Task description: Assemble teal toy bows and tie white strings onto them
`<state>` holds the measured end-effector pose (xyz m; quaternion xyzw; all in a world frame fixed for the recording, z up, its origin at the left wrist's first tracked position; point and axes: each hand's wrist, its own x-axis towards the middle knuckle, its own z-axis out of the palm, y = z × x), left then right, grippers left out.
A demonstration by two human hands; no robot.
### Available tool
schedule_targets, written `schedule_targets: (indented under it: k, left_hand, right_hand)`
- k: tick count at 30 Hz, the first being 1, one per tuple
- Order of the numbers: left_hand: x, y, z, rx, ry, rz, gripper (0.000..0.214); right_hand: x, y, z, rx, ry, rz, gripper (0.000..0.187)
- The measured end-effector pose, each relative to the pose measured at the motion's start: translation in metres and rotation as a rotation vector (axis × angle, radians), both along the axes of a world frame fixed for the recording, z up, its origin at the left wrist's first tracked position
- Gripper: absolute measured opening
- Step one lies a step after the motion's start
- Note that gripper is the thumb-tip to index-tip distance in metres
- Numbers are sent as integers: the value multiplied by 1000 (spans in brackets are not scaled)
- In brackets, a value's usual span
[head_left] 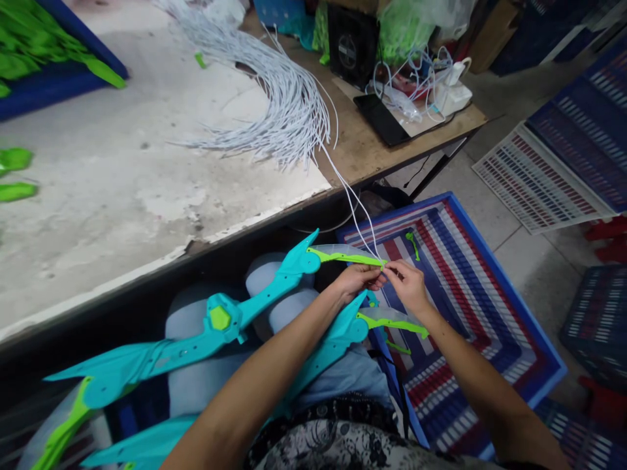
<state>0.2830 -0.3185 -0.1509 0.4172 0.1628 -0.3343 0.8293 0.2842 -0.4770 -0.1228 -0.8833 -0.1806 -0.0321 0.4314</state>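
Observation:
A teal plastic toy bow (267, 297) with lime-green limb ends lies across the lap. My left hand (360, 281) is closed round the end of its right green limb (343, 257). At that tip, the fingers of my right hand (409, 287) pinch a white cord (360, 207); their fingertips meet those of my left hand. Two strands of cord run down from the table to this point. A second teal bow (326, 346) with a green limb (394, 323) lies under my forearms, partly hidden.
On the table (112, 176) lies a thick bundle of white cords (294, 98). A phone (381, 119), a black fan-like box (350, 49) and tangled wires sit behind. Right of the lap is a blue-rimmed crate (509, 294). Green parts fill a blue bin (63, 85).

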Motion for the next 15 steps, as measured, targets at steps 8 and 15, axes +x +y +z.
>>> schedule_targets:
  k: [8,15]
  left_hand:
    - [3,-6,5,96,3,-14,15]
    - [-31,38,37,514,-142,95,16]
  right_hand:
    - [9,0,-14,202,199,-236,18]
    - [12,10,-23,290,286,-244,19]
